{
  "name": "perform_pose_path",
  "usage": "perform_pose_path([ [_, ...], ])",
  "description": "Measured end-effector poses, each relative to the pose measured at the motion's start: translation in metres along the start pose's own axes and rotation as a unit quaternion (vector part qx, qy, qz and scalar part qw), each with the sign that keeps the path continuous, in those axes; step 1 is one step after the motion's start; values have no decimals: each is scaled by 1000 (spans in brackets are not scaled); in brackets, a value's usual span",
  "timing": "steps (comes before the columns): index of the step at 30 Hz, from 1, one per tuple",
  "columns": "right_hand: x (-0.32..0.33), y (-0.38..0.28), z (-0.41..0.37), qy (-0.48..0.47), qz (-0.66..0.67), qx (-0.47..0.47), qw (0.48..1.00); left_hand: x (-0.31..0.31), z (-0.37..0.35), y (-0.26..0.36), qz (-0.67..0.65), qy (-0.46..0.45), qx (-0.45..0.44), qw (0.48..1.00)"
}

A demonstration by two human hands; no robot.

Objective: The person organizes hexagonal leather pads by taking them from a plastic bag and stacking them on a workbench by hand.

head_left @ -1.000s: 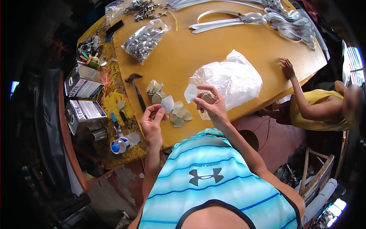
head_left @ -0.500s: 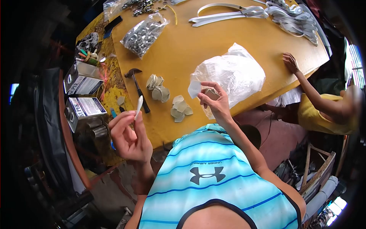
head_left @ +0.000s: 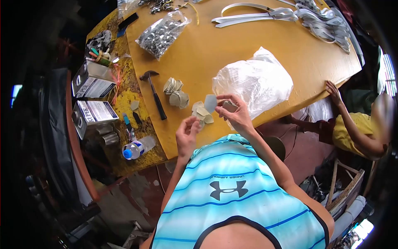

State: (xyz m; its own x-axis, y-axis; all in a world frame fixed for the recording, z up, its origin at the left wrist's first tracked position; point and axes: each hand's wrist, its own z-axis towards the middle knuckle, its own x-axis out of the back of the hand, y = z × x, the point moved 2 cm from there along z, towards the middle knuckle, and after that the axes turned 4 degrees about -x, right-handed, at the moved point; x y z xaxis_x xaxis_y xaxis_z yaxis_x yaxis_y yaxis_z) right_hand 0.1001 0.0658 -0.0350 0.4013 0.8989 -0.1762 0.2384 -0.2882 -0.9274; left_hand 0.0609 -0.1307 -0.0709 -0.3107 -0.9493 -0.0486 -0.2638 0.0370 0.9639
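Note:
My right hand (head_left: 237, 114) is closed over the table's near edge. It holds a pale grey, many-sided flat piece (head_left: 210, 103) out from its fingertips, and a small stack of similar pieces (head_left: 230, 106) sits in the palm. My left hand (head_left: 187, 135) is slightly blurred beside a loose pile of beige pieces (head_left: 201, 113); its thumb and fingers look a little apart, with no piece visible between them. Two more bundles, a fanned stack (head_left: 173, 85) and a rounder stack (head_left: 179, 100), lie just beyond the pile.
A hammer (head_left: 154, 95) lies left of the stacks. A white plastic bag (head_left: 253, 81) rests beyond my right hand. Metal cans (head_left: 94, 79), a water bottle (head_left: 139, 147) and a bag of metal parts (head_left: 163, 35) are at left. Grey straps (head_left: 257, 15) lie far back. Another person (head_left: 358, 128) is at right.
My left hand has moved right and down from the cans to the loose pile, and the piece it pinched no longer shows in it. The other person's hand has shifted toward the table edge.

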Motion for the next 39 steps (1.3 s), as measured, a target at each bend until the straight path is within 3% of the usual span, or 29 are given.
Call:
perform_pose_path([
  [4, -16, 7, -2, -73, -32, -24, 996, -9, 18, 38, -34, -65, -26, 997],
  [7, -21, 13, 2, -105, -13, -27, 994, -1, 26, 43, 0, -42, -58, 997],
  [9, -21, 14, 6, -124, 231, -114, 958, 4, 26, 54, 51, 6, -98, 994],
  [10, -20, 11, 6, -118, 234, -110, 959, 7, 27, 55, 53, -2, -99, 994],
  [11, -18, 7, 6, -123, 291, -133, 939, 11, 25, 62, 188, 40, -253, 948],
  [12, -16, 5, 6, -128, 347, -156, 916, 13, 22, 66, 312, 80, -396, 860],
  [14, -13, 7, 10, -123, 363, -162, 909, 17, 25, 46, 333, 79, -403, 849],
  [17, -12, 9, 11, -134, 420, -165, 882, 15, 25, 13, 516, -2, -341, 786],
  [18, -12, 9, 11, -142, 415, -155, 885, 16, 20, 7, 516, -2, -341, 786],
  [21, -12, 6, 9, -151, 388, -132, 900, 17, 10, -4, 383, -4, -250, 889],
  [24, -18, 9, 7, -151, 355, -129, 914, 2, 3, 36, 309, -7, -281, 909],
  [25, -20, 10, 7, -148, 344, -136, 917, -4, 3, 48, 308, -4, -279, 910],
  [27, -26, 10, 6, -159, 328, -145, 920, -19, 7, 67, 295, -66, -380, 874],
  [30, -33, 13, 8, -171, 307, -150, 924, -23, 18, 71, 340, -93, -396, 848],
  [35, -33, 7, 7, -172, 287, -143, 931, -22, 21, 67, 340, -109, -388, 850],
  [38, -35, 5, 7, -169, 272, -154, 935, -20, 20, 63, 296, -82, -360, 881],
  [39, -37, 4, 7, -173, 256, -151, 939, -18, 20, 61, 256, -67, -313, 912],
])
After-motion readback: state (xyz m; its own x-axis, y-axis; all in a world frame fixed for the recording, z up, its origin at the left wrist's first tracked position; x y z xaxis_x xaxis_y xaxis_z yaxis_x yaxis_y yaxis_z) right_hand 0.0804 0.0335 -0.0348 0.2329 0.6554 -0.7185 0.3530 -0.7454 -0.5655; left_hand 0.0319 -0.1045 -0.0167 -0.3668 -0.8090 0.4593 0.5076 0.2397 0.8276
